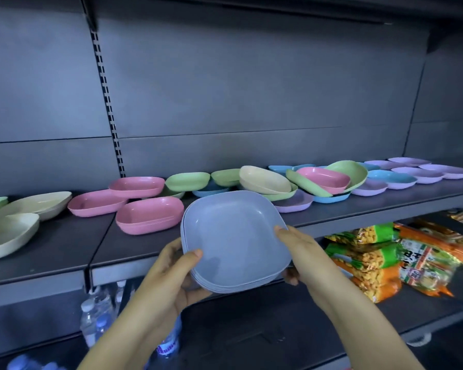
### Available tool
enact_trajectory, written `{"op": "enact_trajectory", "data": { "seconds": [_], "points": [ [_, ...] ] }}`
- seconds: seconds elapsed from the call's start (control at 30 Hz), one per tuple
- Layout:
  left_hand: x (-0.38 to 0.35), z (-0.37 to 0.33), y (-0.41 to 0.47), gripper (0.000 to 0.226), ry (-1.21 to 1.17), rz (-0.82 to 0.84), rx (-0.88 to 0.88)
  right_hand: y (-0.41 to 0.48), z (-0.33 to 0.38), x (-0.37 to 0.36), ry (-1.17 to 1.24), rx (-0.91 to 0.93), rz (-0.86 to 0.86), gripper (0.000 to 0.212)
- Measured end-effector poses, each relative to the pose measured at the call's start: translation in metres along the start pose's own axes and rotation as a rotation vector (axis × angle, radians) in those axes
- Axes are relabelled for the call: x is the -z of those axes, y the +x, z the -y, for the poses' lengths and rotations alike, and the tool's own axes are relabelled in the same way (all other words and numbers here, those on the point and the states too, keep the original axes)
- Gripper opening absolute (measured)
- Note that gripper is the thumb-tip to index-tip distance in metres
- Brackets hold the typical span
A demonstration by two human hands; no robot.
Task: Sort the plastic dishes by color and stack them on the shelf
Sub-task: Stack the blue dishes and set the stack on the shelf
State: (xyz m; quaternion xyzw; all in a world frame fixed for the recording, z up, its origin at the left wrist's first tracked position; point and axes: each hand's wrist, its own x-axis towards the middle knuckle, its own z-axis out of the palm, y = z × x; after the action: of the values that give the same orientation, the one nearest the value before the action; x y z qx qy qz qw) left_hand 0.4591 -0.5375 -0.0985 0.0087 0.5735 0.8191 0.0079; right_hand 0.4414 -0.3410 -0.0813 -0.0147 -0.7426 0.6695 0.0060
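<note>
A dark grey metal shelf point(64, 252) runs across the view, backed by a plain grey panel point(251, 89) with a slotted upright point(107, 102) on the left. The stack of blue plates point(233, 236) is held in the air just in front of the shelf edge, tilted toward the camera. The left grip point(171, 273) pinches its near-left rim, thumb on top and fingers curled beneath; the right grip point(302, 252) clasps the right rim the same way.

On the shelf lie cream dishes point(11, 231) at far left, pink dishes point(147, 216) beside them, green dishes point(187, 181) behind, a mixed pile point(321, 180) in the middle and purple dishes point(422, 173) at far right. The lower shelf point(278, 324) carries water bottles point(94, 316) on the left and snack packets point(372, 257) on the right
</note>
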Motion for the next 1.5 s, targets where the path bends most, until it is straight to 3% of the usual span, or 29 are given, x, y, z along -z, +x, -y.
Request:
{"op": "enact_trajectory", "data": {
  "seconds": [0.23,0.43,0.77,1.1,1.5],
  "points": [
    [-0.063,0.023,-0.003,0.029,0.032,-0.049,0.094,-0.004,-0.014,0.060,0.037,0.002,0.090,0.015],
    [-0.104,0.025,0.015,0.029,0.036,-0.044,0.107,0.013,-0.009,0.102,0.152,-0.060,0.020,0.039],
    [-0.115,0.003,0.028,0.029,0.074,-0.116,-0.055,0.048,0.014,0.101,0.135,0.089,0.103,0.021],
    [-0.032,-0.038,0.009,0.028,0.087,-0.245,-0.128,0.049,0.045,0.005,0.209,0.121,0.308,0.018],
    [0.186,-0.123,-0.070,0.027,0.113,-0.433,-0.183,-0.009,0.072,-0.240,0.227,0.119,0.476,0.019]
  ]
}}
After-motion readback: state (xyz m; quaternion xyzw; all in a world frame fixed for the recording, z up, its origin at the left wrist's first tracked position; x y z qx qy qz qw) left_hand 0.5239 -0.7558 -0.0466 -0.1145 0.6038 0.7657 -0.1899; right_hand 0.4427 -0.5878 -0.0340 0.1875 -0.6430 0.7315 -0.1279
